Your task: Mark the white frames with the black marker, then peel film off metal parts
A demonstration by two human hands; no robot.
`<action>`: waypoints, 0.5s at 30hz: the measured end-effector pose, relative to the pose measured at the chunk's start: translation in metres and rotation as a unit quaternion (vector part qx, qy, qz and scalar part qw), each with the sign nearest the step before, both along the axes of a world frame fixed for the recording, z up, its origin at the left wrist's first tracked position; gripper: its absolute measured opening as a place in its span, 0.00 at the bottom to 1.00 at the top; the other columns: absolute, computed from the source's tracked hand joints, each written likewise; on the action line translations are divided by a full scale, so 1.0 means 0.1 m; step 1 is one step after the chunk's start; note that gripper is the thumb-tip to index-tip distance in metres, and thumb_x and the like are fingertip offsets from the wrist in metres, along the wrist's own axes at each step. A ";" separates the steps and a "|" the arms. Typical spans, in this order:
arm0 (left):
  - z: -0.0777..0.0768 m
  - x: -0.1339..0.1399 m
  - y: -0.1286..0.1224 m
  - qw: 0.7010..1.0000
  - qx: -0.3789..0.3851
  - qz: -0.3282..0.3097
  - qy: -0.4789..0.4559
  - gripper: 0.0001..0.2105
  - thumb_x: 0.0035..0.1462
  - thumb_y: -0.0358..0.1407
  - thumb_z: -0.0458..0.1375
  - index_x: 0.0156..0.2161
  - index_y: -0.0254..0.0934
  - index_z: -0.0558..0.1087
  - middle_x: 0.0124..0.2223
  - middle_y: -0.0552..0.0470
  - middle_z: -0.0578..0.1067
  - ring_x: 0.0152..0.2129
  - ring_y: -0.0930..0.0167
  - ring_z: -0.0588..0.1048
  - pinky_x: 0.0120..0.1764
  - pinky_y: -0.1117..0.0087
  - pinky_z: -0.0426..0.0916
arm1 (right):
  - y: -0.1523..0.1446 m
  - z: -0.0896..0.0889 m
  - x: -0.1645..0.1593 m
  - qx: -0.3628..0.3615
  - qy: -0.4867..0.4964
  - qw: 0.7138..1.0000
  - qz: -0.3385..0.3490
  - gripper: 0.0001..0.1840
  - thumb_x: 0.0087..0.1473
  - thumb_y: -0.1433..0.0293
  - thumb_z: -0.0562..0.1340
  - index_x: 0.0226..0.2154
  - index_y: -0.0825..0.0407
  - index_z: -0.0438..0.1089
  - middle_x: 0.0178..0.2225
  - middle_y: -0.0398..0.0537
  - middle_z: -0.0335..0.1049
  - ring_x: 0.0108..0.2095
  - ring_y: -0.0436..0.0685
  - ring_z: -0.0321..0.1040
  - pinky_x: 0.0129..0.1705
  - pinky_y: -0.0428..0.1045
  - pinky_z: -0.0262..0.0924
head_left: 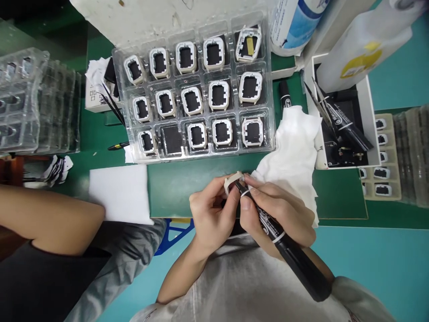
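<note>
Near the front edge of the green table, my left hand is closed on a whitish watch case, tilted between thumb and fingers. My right hand grips a black marker pen, its tip end at the case; whether the tip touches I cannot tell. Part of the case is hidden by my fingers. Beyond my hands lies a clear plastic tray with several similar white watch cases in its pockets. One front-row pocket holds no case.
A crumpled white cloth lies by my right hand. Right of it stands a white box with pens and tweezers. A folded white cloth and stacked clear trays are at left, beside another person's arm. Bottles stand at the back right.
</note>
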State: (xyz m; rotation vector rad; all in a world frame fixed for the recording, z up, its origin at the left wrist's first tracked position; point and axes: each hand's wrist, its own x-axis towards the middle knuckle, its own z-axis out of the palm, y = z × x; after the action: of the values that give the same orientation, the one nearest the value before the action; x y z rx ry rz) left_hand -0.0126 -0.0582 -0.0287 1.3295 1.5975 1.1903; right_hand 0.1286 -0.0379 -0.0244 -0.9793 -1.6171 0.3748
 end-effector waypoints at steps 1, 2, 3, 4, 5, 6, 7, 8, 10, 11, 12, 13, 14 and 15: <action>0.00 0.00 0.00 1.000 0.003 0.002 0.005 0.05 0.67 0.36 0.69 0.45 0.39 0.86 0.31 0.54 0.82 0.23 0.74 0.73 0.29 0.75 0.72 | 0.00 0.00 0.00 -0.003 0.009 1.000 -0.004 0.16 0.56 0.81 0.72 0.45 0.52 0.78 0.38 0.52 0.87 0.40 0.63 0.88 0.44 0.51 0.88; 0.00 0.00 0.00 1.000 0.004 0.005 0.010 0.05 0.67 0.37 0.68 0.45 0.39 0.86 0.31 0.54 0.82 0.22 0.74 0.73 0.28 0.75 0.71 | -0.01 0.01 0.00 -0.010 0.014 1.000 -0.007 0.16 0.56 0.81 0.72 0.45 0.51 0.79 0.38 0.52 0.87 0.39 0.63 0.88 0.43 0.52 0.88; 0.01 0.00 0.00 1.000 0.002 0.007 0.013 0.06 0.67 0.37 0.68 0.44 0.39 0.86 0.30 0.54 0.81 0.22 0.74 0.73 0.28 0.74 0.71 | -0.01 0.01 0.00 -0.016 0.018 1.000 -0.009 0.16 0.56 0.81 0.72 0.45 0.51 0.79 0.39 0.51 0.87 0.39 0.63 0.88 0.43 0.52 0.88; 0.01 0.01 0.00 1.000 -0.001 0.008 0.015 0.06 0.67 0.37 0.68 0.44 0.39 0.86 0.30 0.54 0.81 0.22 0.74 0.73 0.28 0.74 0.71 | -0.01 0.01 0.00 -0.021 0.020 1.000 -0.010 0.16 0.56 0.81 0.72 0.45 0.50 0.79 0.39 0.51 0.87 0.39 0.63 0.88 0.43 0.52 0.88; 0.01 0.01 0.00 1.000 -0.006 0.007 0.015 0.06 0.68 0.38 0.68 0.44 0.39 0.86 0.30 0.54 0.81 0.22 0.74 0.73 0.28 0.74 0.71 | -0.02 0.01 0.00 -0.022 0.018 1.000 -0.011 0.16 0.57 0.81 0.72 0.46 0.50 0.79 0.40 0.50 0.87 0.39 0.63 0.88 0.43 0.52 0.88; 0.01 0.01 0.00 1.000 -0.010 0.006 0.015 0.07 0.68 0.38 0.67 0.44 0.39 0.86 0.30 0.54 0.81 0.22 0.74 0.73 0.27 0.74 0.71 | -0.01 0.01 0.00 -0.017 0.016 1.000 -0.008 0.15 0.57 0.81 0.72 0.45 0.50 0.79 0.39 0.51 0.87 0.39 0.63 0.88 0.43 0.52 0.88; 0.01 0.00 0.01 1.000 -0.012 0.004 0.014 0.07 0.68 0.38 0.67 0.44 0.39 0.86 0.30 0.54 0.81 0.22 0.74 0.73 0.27 0.74 0.71 | -0.01 0.01 0.00 -0.013 0.013 1.000 -0.005 0.15 0.57 0.80 0.72 0.45 0.50 0.79 0.39 0.51 0.87 0.40 0.63 0.88 0.44 0.51 0.88; 0.01 0.00 0.01 1.000 -0.011 0.002 0.014 0.07 0.68 0.38 0.67 0.44 0.39 0.86 0.30 0.54 0.81 0.22 0.74 0.73 0.27 0.74 0.71 | -0.01 0.01 0.00 -0.012 0.011 1.000 -0.004 0.15 0.57 0.80 0.72 0.45 0.50 0.79 0.38 0.51 0.87 0.40 0.63 0.88 0.44 0.51 0.88; 0.02 0.00 0.01 1.000 -0.008 0.001 0.014 0.07 0.68 0.39 0.67 0.44 0.39 0.86 0.30 0.54 0.81 0.22 0.74 0.74 0.27 0.74 0.71 | -0.01 0.02 0.00 -0.021 0.011 1.000 -0.007 0.16 0.57 0.80 0.72 0.46 0.49 0.79 0.39 0.50 0.87 0.40 0.63 0.88 0.43 0.52 0.88; 0.01 0.00 0.01 1.000 -0.006 0.001 0.014 0.07 0.68 0.39 0.67 0.44 0.39 0.86 0.30 0.54 0.81 0.22 0.73 0.74 0.28 0.74 0.72 | -0.01 0.02 0.00 -0.027 0.013 0.999 -0.012 0.16 0.57 0.80 0.72 0.46 0.48 0.78 0.39 0.49 0.87 0.39 0.63 0.88 0.42 0.52 0.88; 0.01 0.00 0.01 1.000 -0.005 0.000 0.011 0.07 0.68 0.39 0.67 0.44 0.39 0.86 0.30 0.54 0.82 0.22 0.73 0.74 0.28 0.74 0.72 | -0.01 0.03 0.00 -0.032 0.017 0.999 -0.017 0.17 0.57 0.80 0.72 0.46 0.47 0.78 0.39 0.48 0.87 0.39 0.63 0.88 0.41 0.53 0.88; 0.01 0.00 0.01 1.000 -0.006 0.000 0.007 0.08 0.68 0.40 0.67 0.44 0.39 0.86 0.31 0.53 0.82 0.23 0.73 0.75 0.28 0.73 0.73 | -0.02 0.03 0.00 -0.034 0.019 0.999 -0.021 0.17 0.57 0.80 0.71 0.46 0.47 0.78 0.39 0.47 0.87 0.39 0.63 0.88 0.40 0.54 0.88; 0.00 -0.01 0.01 1.000 -0.009 0.000 0.001 0.08 0.68 0.40 0.68 0.44 0.39 0.86 0.31 0.53 0.82 0.23 0.72 0.75 0.29 0.73 0.73 | -0.02 0.04 0.00 -0.036 0.021 0.999 -0.021 0.17 0.58 0.80 0.71 0.46 0.46 0.78 0.39 0.47 0.87 0.38 0.62 0.88 0.40 0.53 0.88; 0.00 -0.02 0.02 1.000 -0.014 0.000 -0.008 0.08 0.68 0.41 0.68 0.44 0.39 0.87 0.31 0.52 0.83 0.24 0.72 0.76 0.29 0.73 0.73 | -0.02 0.04 0.00 -0.039 0.020 0.999 -0.018 0.17 0.58 0.80 0.71 0.46 0.45 0.78 0.39 0.46 0.87 0.38 0.62 0.88 0.40 0.53 0.88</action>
State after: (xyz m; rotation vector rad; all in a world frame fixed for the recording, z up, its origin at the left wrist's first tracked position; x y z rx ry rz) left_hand -0.0143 -0.0567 -0.0290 1.3005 1.5967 1.1721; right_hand 0.1287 -0.0398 -0.0205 -1.0518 -1.5556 0.4331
